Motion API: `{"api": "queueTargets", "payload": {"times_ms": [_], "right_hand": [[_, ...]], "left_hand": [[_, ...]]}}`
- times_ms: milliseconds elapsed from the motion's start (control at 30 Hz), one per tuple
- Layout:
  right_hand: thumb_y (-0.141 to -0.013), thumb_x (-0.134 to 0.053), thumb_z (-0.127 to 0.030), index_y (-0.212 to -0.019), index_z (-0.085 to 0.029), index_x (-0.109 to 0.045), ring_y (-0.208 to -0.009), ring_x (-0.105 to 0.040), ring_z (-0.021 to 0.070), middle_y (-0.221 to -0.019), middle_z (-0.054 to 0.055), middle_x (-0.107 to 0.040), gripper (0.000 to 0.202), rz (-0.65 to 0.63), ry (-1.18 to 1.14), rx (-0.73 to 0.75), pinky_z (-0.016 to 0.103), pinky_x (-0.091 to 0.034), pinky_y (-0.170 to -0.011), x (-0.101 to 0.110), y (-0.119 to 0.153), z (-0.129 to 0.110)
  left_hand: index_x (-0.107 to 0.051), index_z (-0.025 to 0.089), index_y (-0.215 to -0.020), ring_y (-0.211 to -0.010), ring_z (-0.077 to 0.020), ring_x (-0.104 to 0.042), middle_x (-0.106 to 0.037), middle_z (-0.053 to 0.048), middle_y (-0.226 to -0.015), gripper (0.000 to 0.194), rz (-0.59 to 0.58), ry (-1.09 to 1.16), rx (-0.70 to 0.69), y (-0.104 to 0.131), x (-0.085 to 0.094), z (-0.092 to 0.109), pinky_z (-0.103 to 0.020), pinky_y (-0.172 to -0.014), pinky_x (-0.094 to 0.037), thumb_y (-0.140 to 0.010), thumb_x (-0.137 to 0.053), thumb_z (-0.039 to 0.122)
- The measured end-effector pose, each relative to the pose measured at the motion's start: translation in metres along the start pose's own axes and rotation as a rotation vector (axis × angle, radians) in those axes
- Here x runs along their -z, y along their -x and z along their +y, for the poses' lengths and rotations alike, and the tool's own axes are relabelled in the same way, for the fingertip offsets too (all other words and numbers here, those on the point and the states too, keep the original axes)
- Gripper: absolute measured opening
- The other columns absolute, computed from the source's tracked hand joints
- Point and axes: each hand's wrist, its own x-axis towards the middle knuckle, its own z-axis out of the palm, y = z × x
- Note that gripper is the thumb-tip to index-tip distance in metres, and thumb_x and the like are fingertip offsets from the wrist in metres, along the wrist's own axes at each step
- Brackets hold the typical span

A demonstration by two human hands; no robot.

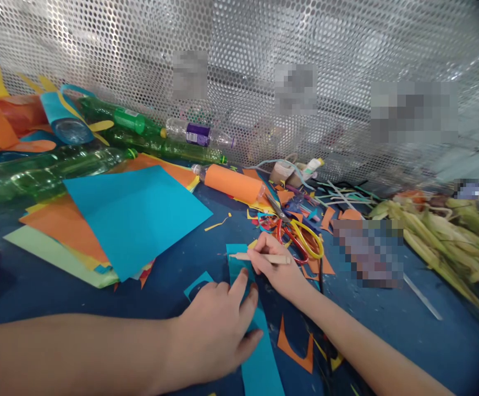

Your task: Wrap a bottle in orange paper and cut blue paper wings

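Hiding part of the blue paper strip (pixel 259 352) lying on the dark blue desk (pixel 387 319) and running off the bottom edge, left hand (pixel 218 330) pressing flat with fingers spread, right hand (pixel 274 269) pinching a wooden pencil (pixel 259 257) onto the strip's upper end, just beside red-and-yellow scissors (pixel 301 239).

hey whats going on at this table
A person is working on a blue paper strip lying on a dark blue table. The left hand presses the strip flat, while the right hand holds a pencil with its tip on the strip's upper end. Scissors lie just beyond the right hand among paper scraps. Coloured paper sheets are stacked to the left, with plastic bottles along the mesh wall behind.
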Motion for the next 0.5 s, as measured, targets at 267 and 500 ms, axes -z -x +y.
{"api": "queueTargets", "payload": {"times_ms": [267, 500], "right_hand": [[-0.086, -0.05, -0.032, -0.071, -0.023, -0.037, -0.05, -0.041, 0.0108, -0.055, -0.006, -0.044, 0.022, 0.096, 0.085, -0.006, 0.024, -0.033, -0.051, -0.0002, 0.0009, 0.0006], [-0.085, -0.049, -0.029, -0.067, -0.023, -0.034, -0.051, -0.037, 0.0115, -0.055, -0.006, -0.039, 0.024, 0.191, 0.172, 0.02, 0.026, -0.031, -0.052, 0.0005, 0.0011, -0.0021]], "left_hand": [[-0.042, 0.011, -0.131, -0.082, -0.0287, -0.063, -0.045, -0.023, -0.132, 0.055, 0.009, -0.004, -0.004, 0.0001, -0.0002, -0.0001, -0.045, -0.065, -0.053, -0.089, -0.031, 0.044], [-0.043, 0.011, -0.131, -0.083, -0.0299, -0.063, -0.043, -0.024, -0.134, 0.055, 0.007, -0.007, -0.008, 0.0008, 0.0006, 0.0003, -0.046, -0.065, -0.053, -0.089, -0.031, 0.044]]}}
